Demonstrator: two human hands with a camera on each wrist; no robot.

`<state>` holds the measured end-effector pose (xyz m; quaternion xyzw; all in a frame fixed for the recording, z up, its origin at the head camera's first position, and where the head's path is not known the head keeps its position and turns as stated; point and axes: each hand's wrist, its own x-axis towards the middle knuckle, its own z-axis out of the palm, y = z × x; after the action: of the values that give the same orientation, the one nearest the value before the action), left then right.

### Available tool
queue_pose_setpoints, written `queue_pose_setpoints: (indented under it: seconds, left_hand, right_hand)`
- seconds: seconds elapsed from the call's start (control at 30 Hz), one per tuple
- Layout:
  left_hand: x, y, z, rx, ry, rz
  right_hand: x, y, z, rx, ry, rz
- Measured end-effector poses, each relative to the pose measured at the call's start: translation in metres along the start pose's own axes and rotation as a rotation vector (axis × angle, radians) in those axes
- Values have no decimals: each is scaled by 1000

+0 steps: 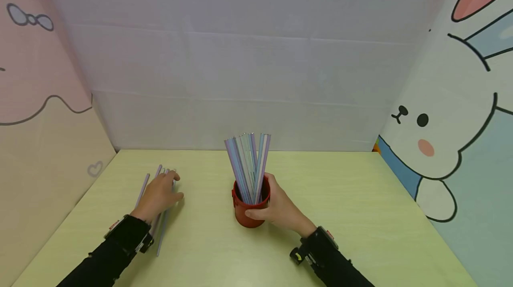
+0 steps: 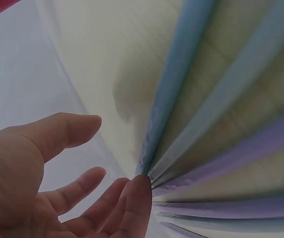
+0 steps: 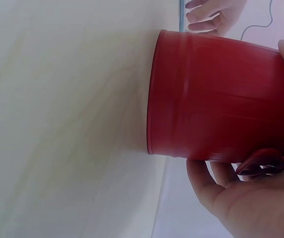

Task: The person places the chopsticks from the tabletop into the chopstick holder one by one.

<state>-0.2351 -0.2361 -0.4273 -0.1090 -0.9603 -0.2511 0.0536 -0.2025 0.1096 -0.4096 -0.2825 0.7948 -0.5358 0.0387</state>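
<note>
At the left of the head view, my left hand (image 1: 160, 192) is over several loose pastel straws (image 1: 161, 238) lying on the table. In the left wrist view its thumb stands apart from the fingers, and the fingertips are right at the ends of blue (image 2: 176, 74) and purple straws (image 2: 251, 146). My right hand (image 1: 282, 209) grips a small red bucket (image 1: 245, 216) from its right side, thumb across the front. The bucket is upright and holds a bunch of pastel straws (image 1: 249, 166). The right wrist view shows the bucket's side (image 3: 221, 99) and fingers behind it.
The pale wood-grain table (image 1: 340, 198) reaches back to a white sheet (image 1: 248, 64). Cartoon-printed sheets (image 1: 441, 144) stand along the left and right sides.
</note>
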Motion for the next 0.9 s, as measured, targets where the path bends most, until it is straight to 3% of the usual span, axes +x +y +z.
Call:
queue_pose_setpoints:
  seconds: [0.2,0.47,0.9]
  left_hand:
    - [2,-6,6,20,-48,-36]
    - [9,-8,13,59,-68,-19]
    - [6,4,11,19,-68,-19]
  right_hand:
    - [0,0,-1,-2,-4,7]
    - [0,0,-1,-2,-4,10]
    - [0,-1,-1,4,-9,15]
